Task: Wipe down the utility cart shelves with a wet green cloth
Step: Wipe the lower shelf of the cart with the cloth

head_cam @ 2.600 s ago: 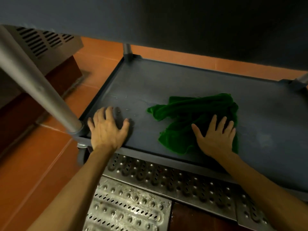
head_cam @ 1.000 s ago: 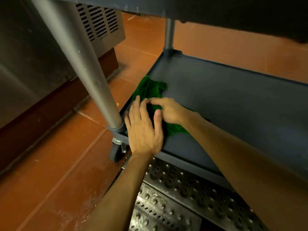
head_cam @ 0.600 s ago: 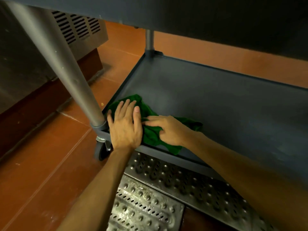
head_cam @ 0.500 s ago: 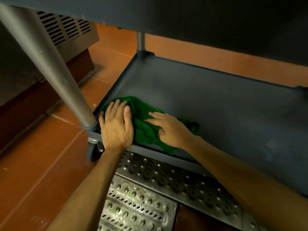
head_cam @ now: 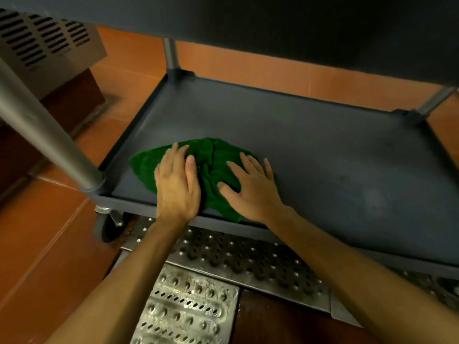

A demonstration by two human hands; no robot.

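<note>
The crumpled green cloth (head_cam: pixel 211 167) lies on the dark grey bottom shelf (head_cam: pixel 323 155) of the utility cart, near its front left corner. My left hand (head_cam: pixel 177 182) presses flat on the cloth's left part with straight fingers. Beside it, my right hand (head_cam: pixel 250 189) lies flat on the cloth's right part, fingers spread. The two hands are apart, with bunched cloth showing between them. The underside of the shelf above (head_cam: pixel 273 23) fills the top of the view.
A grey metal post (head_cam: pixel 44 130) rises from the front left corner, over a caster wheel (head_cam: pixel 111 227). Perforated metal floor grates (head_cam: pixel 223 264) run under the cart's front edge. A vented steel appliance (head_cam: pixel 47 48) stands left on the orange tiled floor (head_cam: pixel 44 256).
Both hands and the cloth have slid rightward from the front left corner toward the shelf's middle. My right hand's fingers have spread flat on the cloth.
</note>
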